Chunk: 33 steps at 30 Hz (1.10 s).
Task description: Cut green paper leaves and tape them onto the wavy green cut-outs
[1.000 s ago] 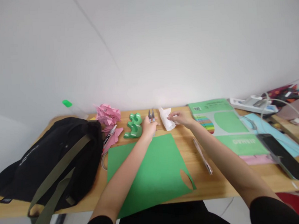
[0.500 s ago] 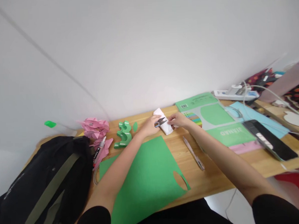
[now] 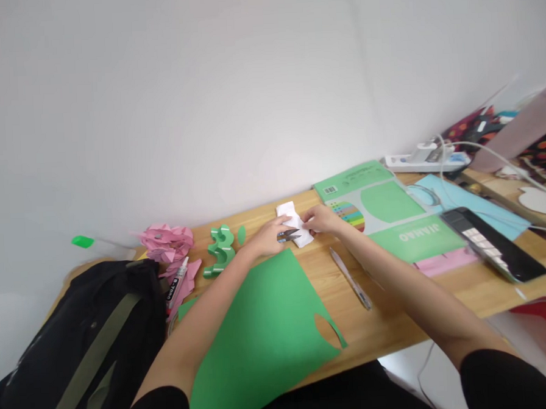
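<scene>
Close together, left hand snug around dark-bladed snips, right hand in a fingertip pinch on folded white paper.

At left lies 1 black bag, and at right 1 dark phone overlaps a light-blue sheet.

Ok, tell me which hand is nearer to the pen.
Right. The right hand is just beyond the far end of the pen; the left hand is farther from it, off to the left.
</scene>
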Motion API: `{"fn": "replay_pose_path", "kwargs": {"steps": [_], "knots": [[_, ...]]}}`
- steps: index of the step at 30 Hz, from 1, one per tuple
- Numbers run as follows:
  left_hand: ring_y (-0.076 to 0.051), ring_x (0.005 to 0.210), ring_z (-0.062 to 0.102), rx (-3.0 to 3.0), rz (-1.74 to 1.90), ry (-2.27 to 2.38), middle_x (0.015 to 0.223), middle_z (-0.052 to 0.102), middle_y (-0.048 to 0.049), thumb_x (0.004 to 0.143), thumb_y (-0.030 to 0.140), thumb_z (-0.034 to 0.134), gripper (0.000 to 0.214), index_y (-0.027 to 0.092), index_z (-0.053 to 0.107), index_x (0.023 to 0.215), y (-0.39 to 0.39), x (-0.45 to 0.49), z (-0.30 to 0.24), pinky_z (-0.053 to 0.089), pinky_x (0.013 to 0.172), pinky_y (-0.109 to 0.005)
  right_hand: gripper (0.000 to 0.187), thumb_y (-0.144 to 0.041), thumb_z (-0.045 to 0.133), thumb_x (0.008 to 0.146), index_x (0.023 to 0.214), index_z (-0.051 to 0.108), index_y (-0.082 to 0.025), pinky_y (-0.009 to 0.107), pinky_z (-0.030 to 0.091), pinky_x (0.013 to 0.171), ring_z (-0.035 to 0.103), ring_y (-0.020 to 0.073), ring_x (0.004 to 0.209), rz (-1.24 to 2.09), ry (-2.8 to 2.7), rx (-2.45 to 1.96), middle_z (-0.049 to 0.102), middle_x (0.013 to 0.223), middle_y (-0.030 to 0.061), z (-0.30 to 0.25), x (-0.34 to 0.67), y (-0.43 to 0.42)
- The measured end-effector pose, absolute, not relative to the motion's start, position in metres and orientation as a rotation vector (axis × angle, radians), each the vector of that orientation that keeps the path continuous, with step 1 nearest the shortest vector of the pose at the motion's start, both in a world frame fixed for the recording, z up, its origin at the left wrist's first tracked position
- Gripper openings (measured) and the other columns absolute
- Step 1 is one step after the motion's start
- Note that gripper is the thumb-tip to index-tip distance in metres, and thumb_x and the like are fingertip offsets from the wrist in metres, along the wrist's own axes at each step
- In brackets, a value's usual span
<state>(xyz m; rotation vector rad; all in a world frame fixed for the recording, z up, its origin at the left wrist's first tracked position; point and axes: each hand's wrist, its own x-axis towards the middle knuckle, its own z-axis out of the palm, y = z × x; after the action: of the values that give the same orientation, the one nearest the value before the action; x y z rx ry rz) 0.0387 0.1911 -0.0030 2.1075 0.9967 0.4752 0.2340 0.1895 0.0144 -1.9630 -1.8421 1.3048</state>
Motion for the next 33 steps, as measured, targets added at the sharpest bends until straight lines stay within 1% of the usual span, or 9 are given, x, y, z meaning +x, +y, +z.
{"fn": "replay_pose_path", "kwargs": {"steps": [9, 16, 18, 20, 22, 25, 27, 29, 33], "knots": [[-0.03, 0.127, 0.05, 2.007, 0.516, 1.012, 0.14, 0.052, -0.0059, 0.049, -0.003, 0.06, 0.055, 0.025, 0.075, 0.094, 0.191, 0.037, -0.004, 0.036, 0.11, -0.04, 0.026, -0.033, 0.056, 0.091, 0.106, 0.061, -0.013, 0.032, 0.055, 0.07, 0.063, 0.0145, 0.081, 1.234, -1.878, -2.037, 0.065, 0.1, 0.0052, 0.014, 0.23, 0.195], [-0.025, 0.123, 0.054, 1.712, 0.779, 1.127, 0.131, 0.06, -0.0035, 0.047, -0.008, 0.056, 0.056, 0.024, 0.074, 0.089, 0.178, 0.039, 0.008, 0.039, 0.107, -0.034, 0.025, -0.033, 0.057, 0.09, 0.103, 0.062, -0.013, 0.033, 0.054, 0.073, 0.064, 0.0153, 0.083, 1.077, -1.9, -2.032, 0.065, 0.1, 0.0049, 0.027, 0.226, 0.191], [-0.024, 0.118, 0.057, 1.561, 0.891, 1.237, 0.117, 0.067, -0.0042, 0.052, -0.007, 0.056, 0.05, 0.023, 0.072, 0.089, 0.176, 0.039, 0.008, 0.043, 0.103, -0.034, 0.02, -0.029, 0.06, 0.088, 0.098, 0.064, -0.012, 0.033, 0.053, 0.074, 0.064, 0.0153, 0.083, 0.994, -1.904, -2.009, 0.067, 0.095, 0.0045, 0.033, 0.224, 0.187], [-0.022, 0.103, 0.064, 1.379, 0.957, 1.346, 0.098, 0.069, -0.005, 0.061, -0.003, 0.056, 0.039, 0.02, 0.068, 0.089, 0.175, 0.04, 0.007, 0.05, 0.091, -0.035, 0.014, -0.023, 0.066, 0.082, 0.091, 0.068, -0.013, 0.028, 0.051, 0.074, 0.064, 0.0155, 0.083, 0.923, -1.907, -1.979, 0.069, 0.089, 0.0047, 0.038, 0.22, 0.184], [-0.019, 0.086, 0.067, 1.201, 0.968, 1.407, 0.085, 0.067, -0.004, 0.07, 0.0, 0.055, 0.028, 0.016, 0.064, 0.09, 0.175, 0.042, 0.007, 0.055, 0.078, -0.033, 0.01, -0.02, 0.068, 0.078, 0.085, 0.07, -0.013, 0.023, 0.048, 0.068, 0.064, 0.0148, 0.077, 0.908, -1.912, -1.943, 0.07, 0.08, 0.0045, 0.041, 0.216, 0.182], [-0.014, 0.076, 0.065, 1.005, 0.949, 1.427, 0.086, 0.064, -0.0029, 0.083, 0.01, 0.057, 0.014, 0.013, 0.06, 0.096, 0.174, 0.044, 0.01, 0.055, 0.068, -0.029, 0.021, -0.03, 0.06, 0.085, 0.08, 0.07, -0.012, 0.02, 0.045, 0.054, 0.061, 0.0109, 0.059, 0.991, -1.914, -1.888, 0.069, 0.069, 0.0037, 0.042, 0.209, 0.181], [-0.013, 0.075, 0.063, 0.928, 0.935, 1.427, 0.09, 0.063, -0.0031, 0.088, 0.02, 0.057, 0.014, 0.012, 0.059, 0.101, 0.173, 0.044, 0.014, 0.055, 0.065, -0.028, 0.031, -0.033, 0.049, 0.093, 0.081, 0.068, -0.012, 0.02, 0.045, 0.051, 0.058, 0.0083, 0.053, 1.058, -1.906, -1.868, 0.068, 0.069, 0.0035, 0.04, 0.207, 0.182], [-0.012, 0.074, 0.062, 0.89, 0.92, 1.428, 0.092, 0.063, -0.0034, 0.09, 0.026, 0.056, 0.019, 0.013, 0.058, 0.103, 0.172, 0.043, 0.018, 0.055, 0.064, -0.028, 0.03, -0.032, 0.046, 0.096, 0.087, 0.066, -0.011, 0.021, 0.049, 0.053, 0.059, 0.0078, 0.056, 1.104, -1.899, -1.877, 0.067, 0.075, 0.0029, 0.036, 0.207, 0.185], [-0.011, 0.07, 0.06, 0.897, 0.909, 1.472, 0.091, 0.062, -0.0031, 0.091, 0.029, 0.056, 0.022, 0.013, 0.058, 0.106, 0.171, 0.039, 0.021, 0.053, 0.059, -0.025, 0.026, -0.034, 0.054, 0.092, 0.105, 0.061, -0.013, 0.03, 0.055, 0.067, 0.063, 0.0128, 0.076, 1.095, -1.921, -1.95, 0.065, 0.095, 0.0046, 0.026, 0.21, 0.195]]}}
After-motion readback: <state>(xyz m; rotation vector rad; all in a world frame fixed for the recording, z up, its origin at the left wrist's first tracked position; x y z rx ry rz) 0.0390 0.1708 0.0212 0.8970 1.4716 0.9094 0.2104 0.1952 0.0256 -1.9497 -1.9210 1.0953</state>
